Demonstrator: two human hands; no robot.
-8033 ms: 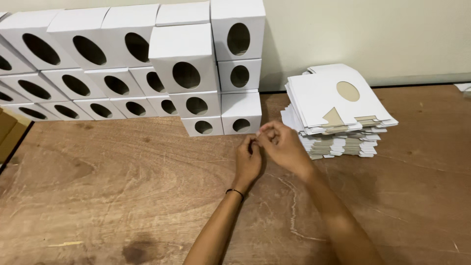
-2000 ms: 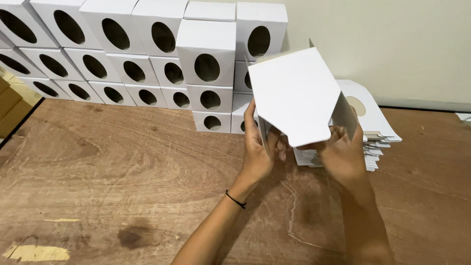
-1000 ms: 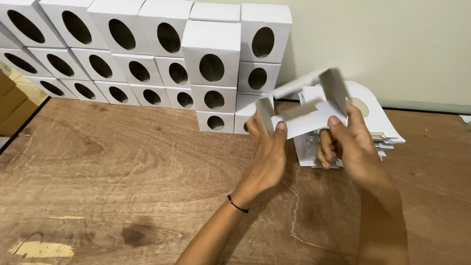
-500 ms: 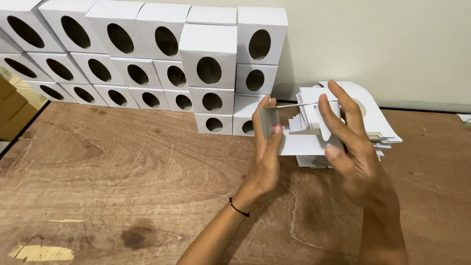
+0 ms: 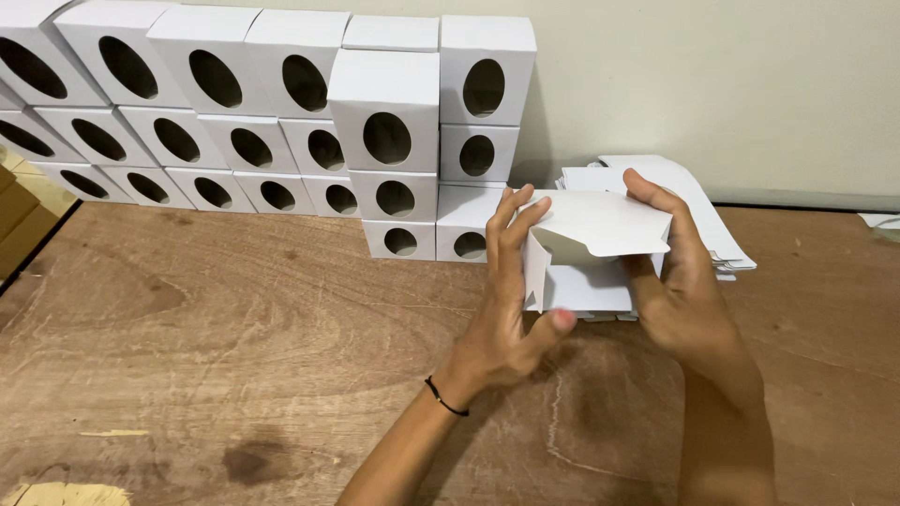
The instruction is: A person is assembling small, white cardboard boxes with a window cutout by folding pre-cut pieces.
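- wooden table [image 5: 234, 375], reddish-brown, visible grain, scuffed; dark stain near the bottom edge at left, pale chipped patch at the bottom left corner
- plain cream wall [image 5: 712, 84] runs behind the table, dark gap where the table edge meets it at right
- stacked white boxes [image 5: 281, 122] with oval cut-out windows line the back of the table against the wall, several rows high, spreading off the left edge of view
- brown cardboard edge [image 5: 19, 220] at far left, beside the table
- half-folded white box [image 5: 591, 258] held above the table, centre right, just in front of the end of the box wall; top flap tilted open, inside showing
- left hand [image 5: 511, 309] grips the box's left side, fingers upright against the panel, thumb under the bottom edge; thin black band on the wrist
- right hand [image 5: 680, 276] grips the right side, fingers curled over the top flap, palm behind the box
- pile of flat white box blanks [image 5: 703, 201] on the table behind the right hand, near the wall, partly hidden by the held box
- small white scrap [image 5: 881, 221] at the far right edge by the wall, cannot tell what it is
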